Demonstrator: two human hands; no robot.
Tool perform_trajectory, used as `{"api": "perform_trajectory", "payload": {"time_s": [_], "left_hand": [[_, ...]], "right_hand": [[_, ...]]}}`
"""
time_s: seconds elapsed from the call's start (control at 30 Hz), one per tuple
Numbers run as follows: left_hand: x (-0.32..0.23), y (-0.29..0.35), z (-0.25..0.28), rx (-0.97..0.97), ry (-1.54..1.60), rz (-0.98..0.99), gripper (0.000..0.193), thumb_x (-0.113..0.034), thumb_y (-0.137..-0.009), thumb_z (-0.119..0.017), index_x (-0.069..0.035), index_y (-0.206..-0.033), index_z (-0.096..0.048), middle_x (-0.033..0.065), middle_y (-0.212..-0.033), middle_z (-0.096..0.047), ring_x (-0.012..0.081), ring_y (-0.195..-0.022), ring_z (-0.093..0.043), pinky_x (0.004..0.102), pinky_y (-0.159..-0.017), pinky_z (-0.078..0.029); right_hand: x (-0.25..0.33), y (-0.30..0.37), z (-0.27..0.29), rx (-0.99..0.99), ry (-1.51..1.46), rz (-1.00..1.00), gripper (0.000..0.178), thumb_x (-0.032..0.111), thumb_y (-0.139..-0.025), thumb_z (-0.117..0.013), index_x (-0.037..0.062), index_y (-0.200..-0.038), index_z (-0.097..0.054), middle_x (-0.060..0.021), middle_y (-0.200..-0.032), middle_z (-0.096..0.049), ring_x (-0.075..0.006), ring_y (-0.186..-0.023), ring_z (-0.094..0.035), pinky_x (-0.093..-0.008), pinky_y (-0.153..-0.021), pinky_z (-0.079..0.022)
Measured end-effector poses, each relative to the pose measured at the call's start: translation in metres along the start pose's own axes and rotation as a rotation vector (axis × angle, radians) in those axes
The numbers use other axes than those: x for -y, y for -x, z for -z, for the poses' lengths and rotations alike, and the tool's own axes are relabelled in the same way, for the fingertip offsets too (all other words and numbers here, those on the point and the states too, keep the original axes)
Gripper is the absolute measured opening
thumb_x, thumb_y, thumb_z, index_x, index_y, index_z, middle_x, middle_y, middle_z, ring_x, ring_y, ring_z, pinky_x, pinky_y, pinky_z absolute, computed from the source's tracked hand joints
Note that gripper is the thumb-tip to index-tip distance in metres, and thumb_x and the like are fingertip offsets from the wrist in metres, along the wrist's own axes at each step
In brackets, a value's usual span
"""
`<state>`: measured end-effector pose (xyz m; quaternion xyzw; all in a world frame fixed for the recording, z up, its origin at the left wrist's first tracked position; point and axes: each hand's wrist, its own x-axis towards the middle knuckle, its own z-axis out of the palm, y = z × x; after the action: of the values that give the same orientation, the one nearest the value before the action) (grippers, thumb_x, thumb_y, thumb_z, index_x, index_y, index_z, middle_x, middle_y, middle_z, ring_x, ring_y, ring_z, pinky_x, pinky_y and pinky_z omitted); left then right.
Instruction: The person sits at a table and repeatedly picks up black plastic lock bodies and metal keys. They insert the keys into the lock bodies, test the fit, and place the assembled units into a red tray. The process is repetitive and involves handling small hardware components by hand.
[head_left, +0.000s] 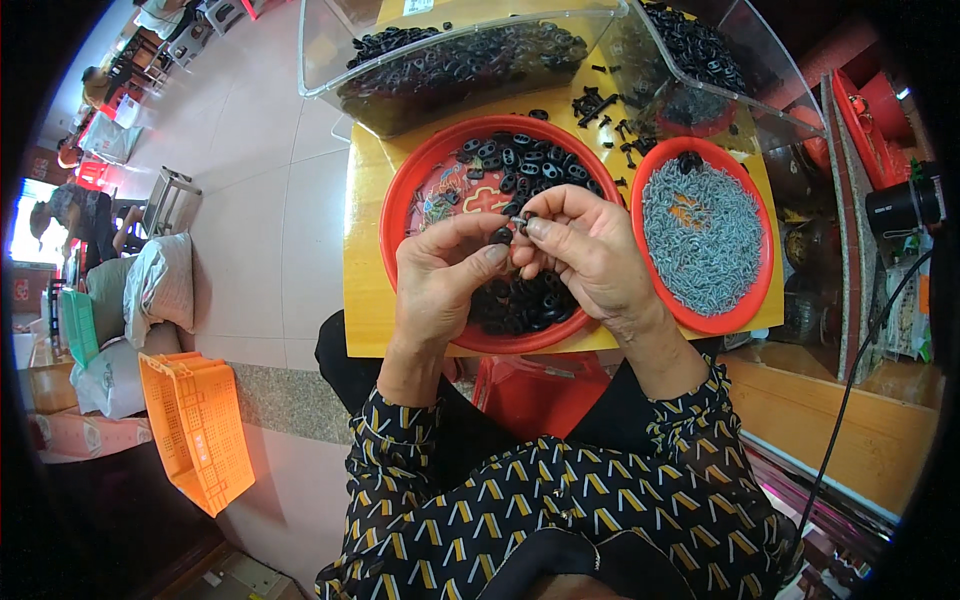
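Note:
Both hands meet above a round red basin (388, 212) that holds many small black oval plastic pieces (540, 162) with holes in them. My left hand (440, 275) is closed, with a black plastic piece (501, 236) pinched at its fingertips. Thumb and forefinger of my right hand (595, 255) pinch a small dark piece (528, 216), partly covered by the fingers. A silver bit that looks like a screw (518, 224) shows between the two hands' fingertips. Silver screws (705, 235) fill the oval red tray (766, 250) to the right.
Clear plastic bins (400, 75) of black pieces stand at the table's far side, with loose black bolts (595, 105) nearby. An orange crate (200, 430) and stuffed sacks (160, 285) lie on the floor at left. A cable (855, 380) hangs at right. Other people are far left.

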<state>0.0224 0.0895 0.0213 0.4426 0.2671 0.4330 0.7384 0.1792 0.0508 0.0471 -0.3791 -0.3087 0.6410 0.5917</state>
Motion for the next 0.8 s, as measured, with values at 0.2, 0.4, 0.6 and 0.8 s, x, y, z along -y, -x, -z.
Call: {"api": "perform_trajectory", "payload": {"time_s": [0.2, 0.4, 0.6, 0.8], "left_hand": [[-0.008, 0.002, -0.008, -0.052, -0.202, -0.043, 0.022, 0.005, -0.075, -0.059, 0.005, -0.096, -0.056, 0.006, -0.081, -0.061, 0.0108, -0.074, -0.058, 0.0216, -0.065, -0.049], [-0.006, 0.0, -0.003, -0.105, -0.106, -0.018, 0.013, 0.002, -0.076, -0.059, 0.002, -0.089, -0.055, 0.005, -0.08, -0.06, 0.009, -0.069, -0.057, 0.0205, -0.062, -0.048], [-0.003, -0.001, -0.002, -0.08, 0.057, 0.011, 0.011, 0.0, -0.079, -0.055, 0.001, -0.09, -0.053, 0.0063, -0.077, -0.059, 0.0103, -0.064, -0.057, 0.0195, -0.054, -0.045], [-0.004, -0.002, -0.002, -0.098, 0.134, 0.007, 0.014, 0.001, -0.079, -0.056, 0.0, -0.092, -0.052, 0.0077, -0.075, -0.059, 0.0127, -0.063, -0.058, 0.0204, -0.051, -0.044]], "right_hand": [[0.0, 0.002, -0.004, -0.041, 0.278, 0.132, 0.011, 0.002, -0.083, -0.052, -0.0011, -0.094, -0.054, -0.0028, -0.084, -0.057, -0.0069, -0.073, -0.055, -0.0199, -0.063, -0.046], [-0.003, 0.004, -0.007, -0.022, 0.342, 0.147, 0.011, 0.003, -0.083, -0.052, 0.0002, -0.093, -0.055, -0.0006, -0.083, -0.057, -0.0047, -0.073, -0.053, -0.019, -0.062, -0.045], [-0.008, 0.003, -0.007, -0.021, 0.295, 0.12, 0.01, 0.003, -0.083, -0.053, 0.0006, -0.092, -0.056, -0.0002, -0.082, -0.057, -0.004, -0.069, -0.053, -0.018, -0.058, -0.044], [-0.003, 0.002, -0.003, -0.042, 0.27, 0.1, 0.011, 0.002, -0.082, -0.054, 0.0005, -0.092, -0.056, -0.0006, -0.081, -0.058, -0.0042, -0.068, -0.054, -0.0184, -0.056, -0.044]]}}
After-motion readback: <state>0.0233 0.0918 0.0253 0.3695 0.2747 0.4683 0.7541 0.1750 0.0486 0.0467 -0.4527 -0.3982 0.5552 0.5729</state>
